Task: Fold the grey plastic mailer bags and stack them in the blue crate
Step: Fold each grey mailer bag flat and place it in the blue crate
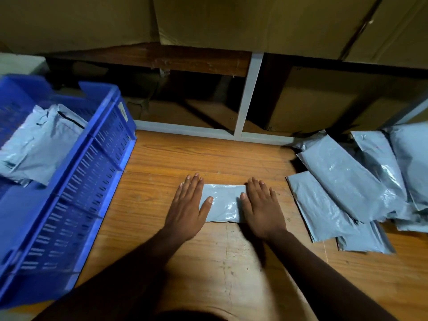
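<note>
A folded grey mailer bag (223, 202) lies flat on the wooden table (208, 262) in the middle. My left hand (188, 206) presses its left end with straight fingers, thumb on the plastic. My right hand (262, 208) presses its right end the same way. The blue crate (76, 181) stands at the left, with folded grey bags (37, 147) stacked inside. A loose pile of unfolded grey mailer bags (356, 188) lies at the right of the table.
A white metal shelf frame (249, 96) runs along the table's far edge, with cardboard boxes (312, 100) behind and above it. Bare wood shows between the crate and the pile.
</note>
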